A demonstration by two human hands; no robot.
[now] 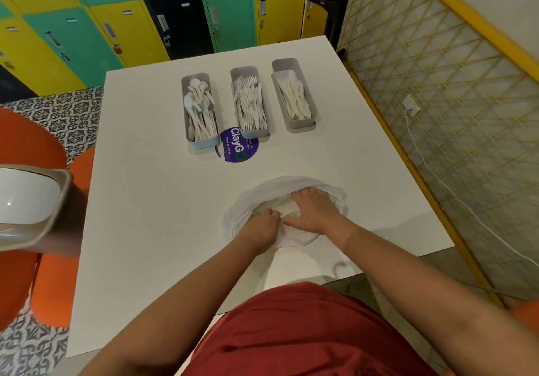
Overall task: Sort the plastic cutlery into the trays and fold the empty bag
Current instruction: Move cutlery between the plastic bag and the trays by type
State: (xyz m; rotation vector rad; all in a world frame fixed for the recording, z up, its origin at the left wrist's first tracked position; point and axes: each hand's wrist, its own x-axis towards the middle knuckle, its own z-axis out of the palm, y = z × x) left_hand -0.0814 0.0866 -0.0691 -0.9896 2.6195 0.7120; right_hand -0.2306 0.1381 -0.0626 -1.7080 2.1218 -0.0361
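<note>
Both hands worked at the crumpled white plastic bag point(287, 211): the right hand point(313, 211) lay flat with fingers spread on it, while the left hand point(264, 225) curled and pinched its film. That bag sat on the white square table point(151, 200), nearer the person than the round purple sticker point(236, 146). Beyond the sticker stood three long grey trays, long axes pointing away: spoons point(200, 110), forks point(249, 103), knives point(294, 95). Green, yellow and black lockers point(122, 23) lined the far wall above patterned floor tiles point(70, 116).
</note>
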